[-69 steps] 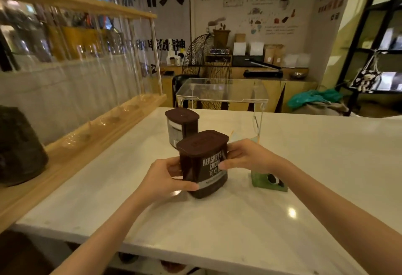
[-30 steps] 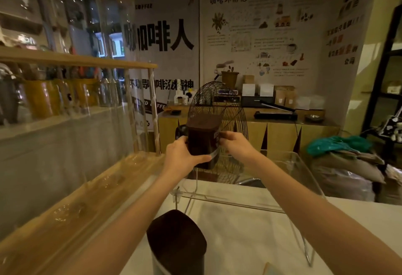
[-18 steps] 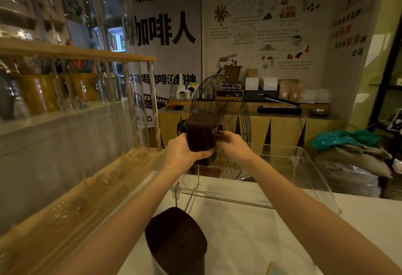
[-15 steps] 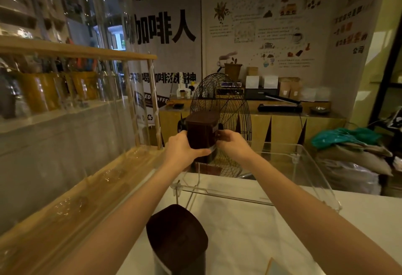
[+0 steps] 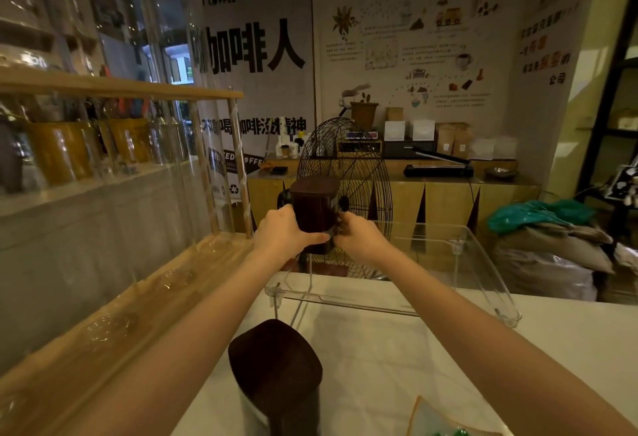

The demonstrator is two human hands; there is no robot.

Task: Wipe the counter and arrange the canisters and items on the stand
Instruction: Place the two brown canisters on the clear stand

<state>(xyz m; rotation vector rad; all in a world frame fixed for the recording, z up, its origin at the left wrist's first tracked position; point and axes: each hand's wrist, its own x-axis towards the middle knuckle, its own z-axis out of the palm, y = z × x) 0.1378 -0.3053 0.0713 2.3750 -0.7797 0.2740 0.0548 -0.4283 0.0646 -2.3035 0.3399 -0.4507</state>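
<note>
Broadly, largest first:
Counter (image 5: 431, 359): pale marble top filling the 6 o'clock half of the view.
Clear acrylic stand (image 5: 483, 283): on the counter at centre, reaching toward 3 o'clock; its top is see-through.
Wire fan (image 5: 359, 173): beyond the stand at 12 o'clock, behind the held canister.
Second brown-lidded canister (image 5: 276, 363): upright on the counter at 6 o'clock, lid up, well apart from the held one.
Cocoa canister (image 5: 316, 209): upright, long axis vertical, brown lid on top; at the stand's 9 o'clock corner. Whether its base touches the stand cannot be told.
Left hand (image 5: 283, 235): arm stretched forward, palm on the canister's 9 o'clock side, thumb across its lower front, holding it.
Right hand (image 5: 359, 237): arm stretched forward, fingers closed on the canister's 3 o'clock side, holding it.
</note>
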